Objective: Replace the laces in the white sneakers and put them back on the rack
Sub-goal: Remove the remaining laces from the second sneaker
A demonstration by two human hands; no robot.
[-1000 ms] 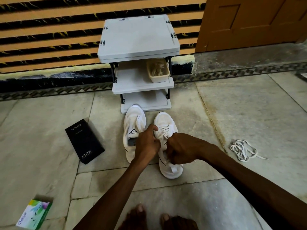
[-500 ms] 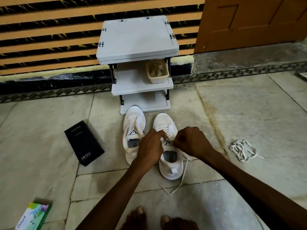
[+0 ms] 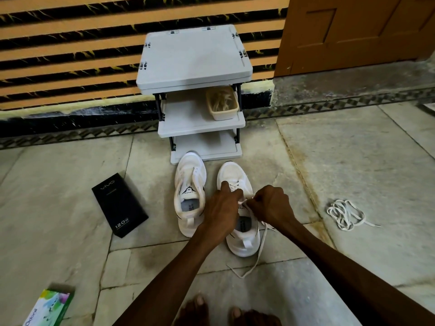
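Hands: left hand (image 3: 222,209) and right hand (image 3: 273,204) both pinch the flat white lace (image 3: 260,252), frame centre.
Shoe: right-side white mesh sneaker (image 3: 235,177) beneath them.
Rack: grey plastic three-tier rack (image 3: 195,57), upper centre.

Both forearms are bare with no sleeves, watch or rings showing, and the toes (image 3: 200,302) below are unshod.

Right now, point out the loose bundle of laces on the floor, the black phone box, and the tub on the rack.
loose bundle of laces (image 3: 344,214), head view, middle of the tangle.
black phone box (image 3: 119,207), head view, centre of its top face.
tub (image 3: 225,113), head view, front wall below the rim.
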